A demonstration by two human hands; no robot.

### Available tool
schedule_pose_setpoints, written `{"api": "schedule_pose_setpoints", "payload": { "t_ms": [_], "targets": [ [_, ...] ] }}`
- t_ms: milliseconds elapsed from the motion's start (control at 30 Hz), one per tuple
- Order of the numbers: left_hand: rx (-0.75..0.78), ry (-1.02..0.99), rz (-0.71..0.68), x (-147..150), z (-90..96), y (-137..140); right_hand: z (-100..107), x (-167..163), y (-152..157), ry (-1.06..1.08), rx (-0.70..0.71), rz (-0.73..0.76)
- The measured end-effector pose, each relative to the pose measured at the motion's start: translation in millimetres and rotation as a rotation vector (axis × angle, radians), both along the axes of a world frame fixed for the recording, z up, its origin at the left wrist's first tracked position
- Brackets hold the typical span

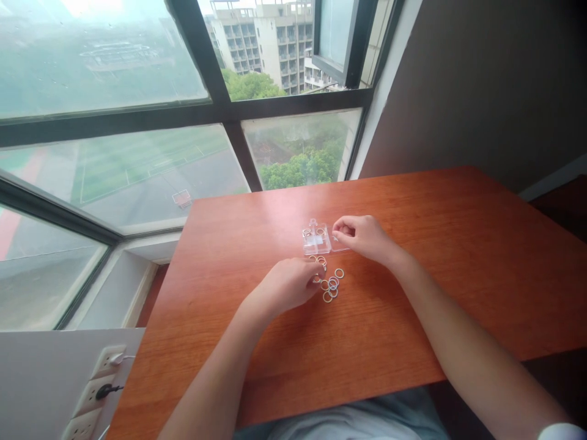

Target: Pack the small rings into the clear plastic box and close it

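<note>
Several small pale rings lie in a loose cluster on the table. My left hand is over the left side of this cluster, palm down, with its fingers curled and closed at a ring; the fingers partly cover it. Just behind the rings stands a clear plastic box with compartments, its lid folded out to the right. A few rings sit in its rear compartments. My right hand is above the lid, thumb and fingers pinched together. What is between those fingertips, if anything, is too small to make out.
The reddish-brown wooden table extends far to the right. Behind it are large windows with a dark frame, one pane tilted open. A grey wall rises at the right. Wall sockets with plugs are at the lower left.
</note>
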State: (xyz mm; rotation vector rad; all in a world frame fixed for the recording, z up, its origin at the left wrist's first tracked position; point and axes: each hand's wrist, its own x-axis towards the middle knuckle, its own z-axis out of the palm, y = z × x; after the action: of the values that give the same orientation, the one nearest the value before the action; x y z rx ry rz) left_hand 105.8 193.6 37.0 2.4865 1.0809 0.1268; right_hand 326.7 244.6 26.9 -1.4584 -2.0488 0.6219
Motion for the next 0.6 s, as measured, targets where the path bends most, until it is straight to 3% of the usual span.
{"api": "schedule_pose_setpoints", "payload": {
  "t_ms": [233,600],
  "targets": [
    [-0.033,0.014,-0.03,3.3,-6.3,-0.4,-1.7,-0.6,0.3,0.007,-0.011,0.033],
    [0.082,0.135,-0.074,9.0,-2.6,-1.5,-1.2,0.3,-0.8,0.014,-0.017,0.043]
  ]
}}
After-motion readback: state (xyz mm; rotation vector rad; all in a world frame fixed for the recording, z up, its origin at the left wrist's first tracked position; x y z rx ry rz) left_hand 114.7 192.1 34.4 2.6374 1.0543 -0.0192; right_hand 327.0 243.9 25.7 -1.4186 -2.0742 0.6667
